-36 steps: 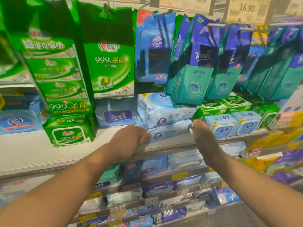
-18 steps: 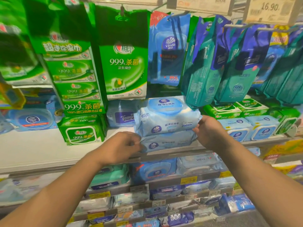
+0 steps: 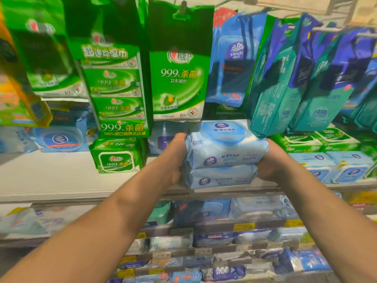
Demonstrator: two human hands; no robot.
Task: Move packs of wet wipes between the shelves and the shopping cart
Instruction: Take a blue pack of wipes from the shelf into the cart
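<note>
Gripping: we hold a stack of two pale blue wipes packs, our left hand (image 3: 173, 160) pressed against its left end and our right hand (image 3: 271, 162) cupped round its right end.
Left hand: thumb up along the corner of the upper pack (image 3: 226, 146), fingers hidden behind the stack, so we cannot tell how far they wrap.
Right hand: fingers curl round the far side, palm against both packs.
Stack: the upper pack lies flat on the lower pack (image 3: 220, 176), labels facing us, a round blue lid on top.
Position: the stack sits at the front edge of the white shelf (image 3: 51, 176); whether the lower pack touches the board or is just clear of it we cannot tell.
Left of us: a small green pack (image 3: 116, 158) stands on the same shelf, near our left hand, with a tall green multipack (image 3: 116, 88) above it.
Above: a green hanging pack (image 3: 177, 78) and a blue Vinda hanging pack (image 3: 232, 64) hang behind the stack.
Right of us: teal hanging packs (image 3: 285, 84) lean over it, and light blue boxes (image 3: 330, 166) sit just beyond our right hand.
Below: lower shelves (image 3: 214, 225) carry more blue packs, blurred.
</note>
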